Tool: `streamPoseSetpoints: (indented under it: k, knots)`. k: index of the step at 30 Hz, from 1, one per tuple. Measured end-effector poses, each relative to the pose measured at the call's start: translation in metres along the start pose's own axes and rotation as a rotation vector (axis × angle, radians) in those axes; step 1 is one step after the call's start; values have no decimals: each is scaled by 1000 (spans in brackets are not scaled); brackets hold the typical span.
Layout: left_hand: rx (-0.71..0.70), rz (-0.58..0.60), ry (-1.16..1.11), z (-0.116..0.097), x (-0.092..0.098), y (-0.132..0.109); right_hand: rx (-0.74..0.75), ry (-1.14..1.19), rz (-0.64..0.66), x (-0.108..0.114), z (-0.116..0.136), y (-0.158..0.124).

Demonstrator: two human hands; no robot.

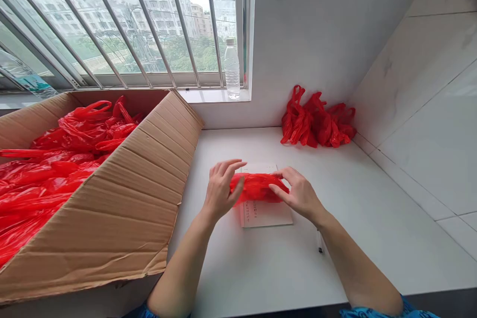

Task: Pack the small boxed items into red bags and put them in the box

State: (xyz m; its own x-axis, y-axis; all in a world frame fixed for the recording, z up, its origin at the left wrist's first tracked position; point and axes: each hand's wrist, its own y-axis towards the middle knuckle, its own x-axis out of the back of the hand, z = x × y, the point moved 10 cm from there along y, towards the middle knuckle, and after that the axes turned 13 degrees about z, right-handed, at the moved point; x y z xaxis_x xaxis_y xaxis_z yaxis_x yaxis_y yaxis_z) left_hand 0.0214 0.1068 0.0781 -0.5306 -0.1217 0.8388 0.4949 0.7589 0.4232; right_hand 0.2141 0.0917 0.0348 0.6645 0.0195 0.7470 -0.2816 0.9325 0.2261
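Observation:
A red plastic bag (259, 187), folded into a short roll, lies across a white card (266, 212) on the white counter (261, 263). My left hand (220, 190) holds the roll's left end between thumb and fingers, the other fingers raised. My right hand (298, 193) presses on the right end with fingers curled over it. Both hands touch the bag.
A large open cardboard box (122, 208) full of loose red bags (55, 159) stands at the left. A pile of folded red bags (316, 121) sits in the back right corner. A water bottle (231, 68) stands on the window sill. A dark pen (319, 244) lies by my right forearm.

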Motion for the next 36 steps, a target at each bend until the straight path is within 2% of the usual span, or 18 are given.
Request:
streamPoseSetpoints:
  k: [2, 4, 7, 11, 13, 15, 18, 20, 21, 22, 24, 26, 28, 30, 32, 34, 36]
  knots:
    - [-109, 112, 56, -18, -14, 1, 8, 13, -15, -5, 8, 1]
    - [-130, 126, 89, -21, -19, 0, 19, 23, -25, -7, 12, 1]
    - [0, -18, -2, 1, -5, -2, -11, 111, -108, 5, 2, -2]
    - [304, -323, -414, 52, 23, -17, -108, 300, -296, 37, -32, -12]
    - [361, -407, -646, 64, 25, -22, -113, 334, -318, 47, -40, -13]
    - [335, -417, -833, 64, 23, -21, -96, 315, -354, 56, -37, -16]
    - [252, -349, -986, 49, 18, -15, 36, 183, -586, 79, -7, -37]
    - [210, -302, -1021, 37, 17, -13, 249, 59, -745, 87, 35, -60]
    - [193, -278, -1032, 32, 17, -13, 384, 2, -767, 84, 58, -69]
    - [179, -254, -1043, 27, 16, -13, 514, -50, -743, 76, 81, -76]
    - [154, -211, -1065, 20, 16, -13, 675, -130, -585, 54, 116, -78]
    - [129, -179, -1073, 15, 17, -13, 626, -181, -415, 34, 127, -64]
    - [111, -140, -1072, 11, 16, -12, 417, -231, -292, 20, 112, -43]
    - [108, -89, -1083, 9, 13, -11, 178, -309, -208, 9, 84, -26]
    - [106, -42, -1118, 8, 8, -11, 6, -386, -149, 2, 55, -19]
    - [87, 1, -1170, 6, 5, -11, -58, -400, -85, -5, 37, -18]
    - [76, 64, -1179, 1, 1, -12, -43, -349, 26, -13, 30, -19]
